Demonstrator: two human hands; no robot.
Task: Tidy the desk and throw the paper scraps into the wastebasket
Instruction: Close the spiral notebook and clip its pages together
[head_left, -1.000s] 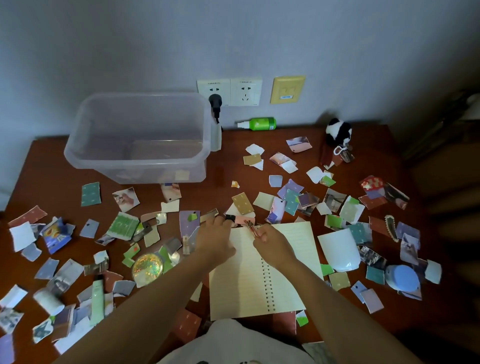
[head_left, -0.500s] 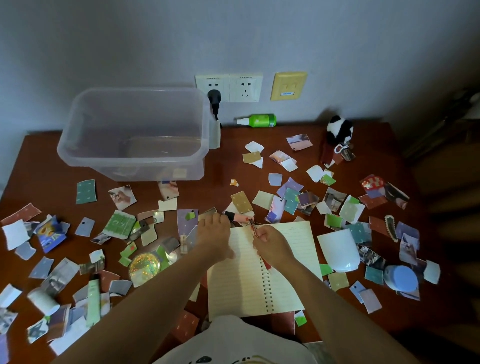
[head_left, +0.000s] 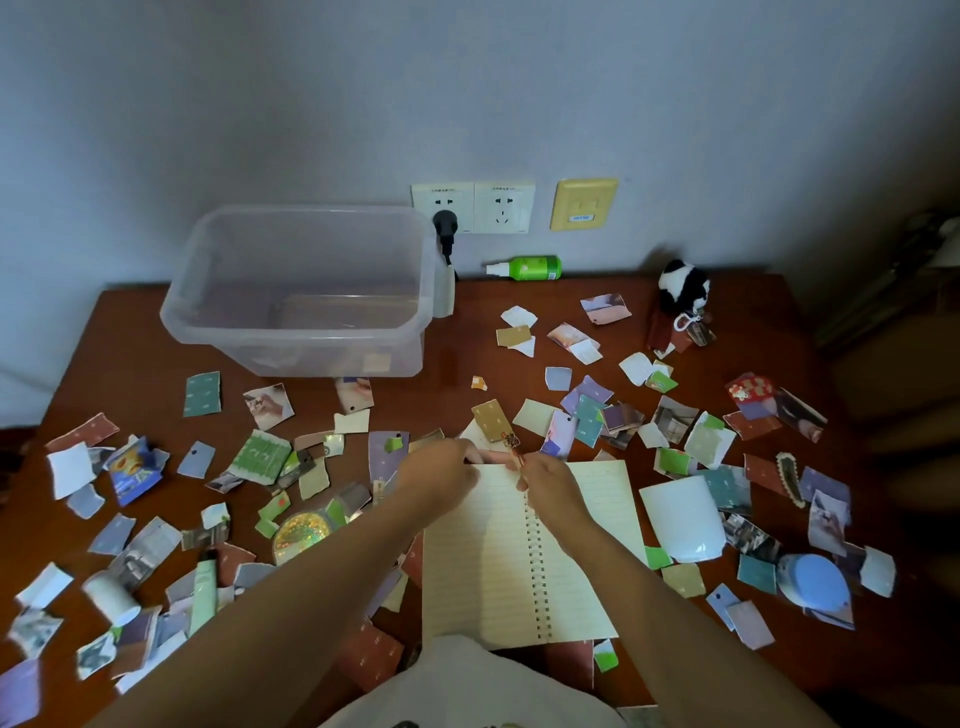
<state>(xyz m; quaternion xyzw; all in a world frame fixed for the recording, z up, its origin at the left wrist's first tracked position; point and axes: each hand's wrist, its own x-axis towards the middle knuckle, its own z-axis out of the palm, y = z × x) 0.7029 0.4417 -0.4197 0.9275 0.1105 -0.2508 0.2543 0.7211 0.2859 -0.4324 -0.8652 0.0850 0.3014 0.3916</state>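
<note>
I see the brown desk (head_left: 457, 358) with the clear plastic bin (head_left: 311, 353) standing at its back left by the wall. An open spiral notebook (head_left: 478, 571) lies at the near middle, and paper scraps (head_left: 202, 394) are strewn over the desktop on both sides of it. At the notebook's top edge the left hand (head_left: 441, 473) lies curled over the left page, too blurred for me to tell whether it grips anything, and just beside it the right hand (head_left: 550, 478) pinches a thin red piece (head_left: 517, 462) above the spiral binding.
</note>
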